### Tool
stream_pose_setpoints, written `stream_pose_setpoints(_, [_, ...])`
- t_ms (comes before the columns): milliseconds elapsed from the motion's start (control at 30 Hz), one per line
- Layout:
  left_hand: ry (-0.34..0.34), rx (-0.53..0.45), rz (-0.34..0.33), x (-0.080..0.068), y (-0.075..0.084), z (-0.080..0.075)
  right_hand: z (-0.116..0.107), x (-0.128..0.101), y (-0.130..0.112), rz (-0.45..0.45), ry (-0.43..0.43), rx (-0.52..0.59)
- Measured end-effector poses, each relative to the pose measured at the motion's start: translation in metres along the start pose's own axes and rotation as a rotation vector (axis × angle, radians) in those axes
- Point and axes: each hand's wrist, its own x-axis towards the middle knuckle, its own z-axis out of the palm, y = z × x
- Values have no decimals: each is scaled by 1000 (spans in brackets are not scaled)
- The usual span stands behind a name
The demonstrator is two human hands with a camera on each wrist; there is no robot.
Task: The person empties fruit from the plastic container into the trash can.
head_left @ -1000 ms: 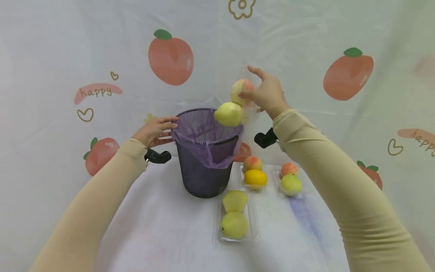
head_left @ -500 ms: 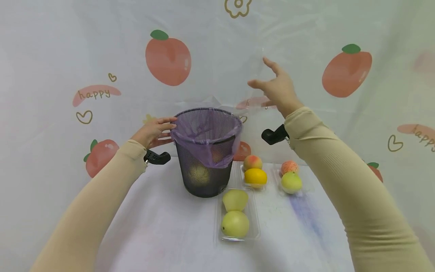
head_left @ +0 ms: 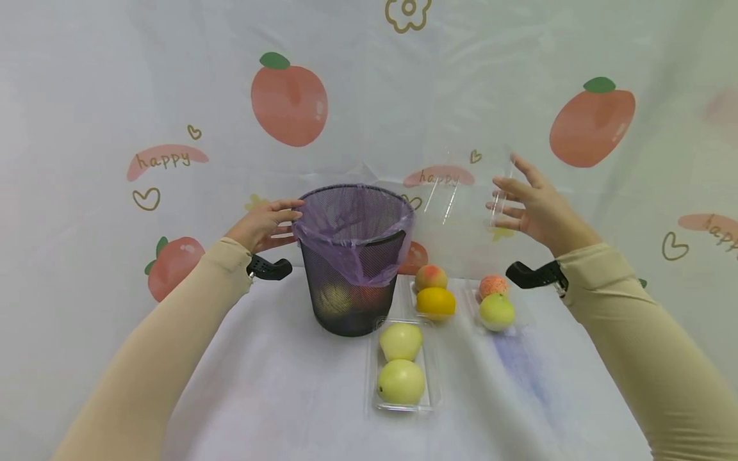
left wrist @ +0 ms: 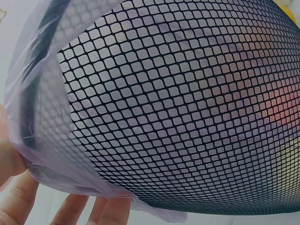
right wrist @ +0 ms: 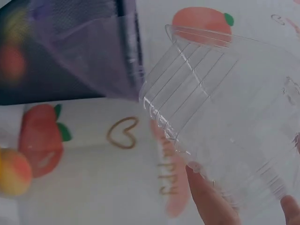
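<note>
Left hand point(head_left: 262, 224): fingers straight, pressed flat against the left side of the mesh bin point(head_left: 352, 282) just under the rim, over the purple liner point(head_left: 346, 221). It steadies the bin and grips nothing. Fruit shows dimly through the mesh at the bin's bottom.

On the worktop point(head_left: 277, 397) in front of the bin: a clear tray with two pale green fruits point(head_left: 400, 368). Behind it, a tray with a peach and an orange point(head_left: 434, 294). Further right, a tray with a pink and a green fruit point(head_left: 494, 304).

Right hand point(head_left: 533, 208): raised, holding an empty clear tray point(head_left: 455, 198) by its right edge between thumb and fingers, to the right of the bin rim and above the filled trays.

Judgement: keep the light pinch on the tray edge, since thin plastic buckles easily. Carry it clear of the filled trays. Keep the left palm on the bin so that it cannot slide.
</note>
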Motion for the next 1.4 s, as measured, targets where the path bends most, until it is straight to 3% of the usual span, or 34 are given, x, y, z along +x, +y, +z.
stream_pose_setpoints(200, [4, 7, -4, 1, -1, 1, -38, -21, 48, 56, -60, 93])
stream_pose_setpoints(600, [3, 6, -4, 0, 0, 0, -73, -75, 151, 129, -206, -27])
stream_pose_setpoints(800, [15, 7, -7, 0, 1, 1, -81, -96, 192, 270, -245, -78])
stream_pose_setpoints(1100, [21, 9, -7, 0, -1, 1, -90, -114, 226, 403, -255, -77])
stream_pose_setpoints(1400, [21, 16, 2, 0, 0, 1, -98, -115, 233, 454, -288, -77])
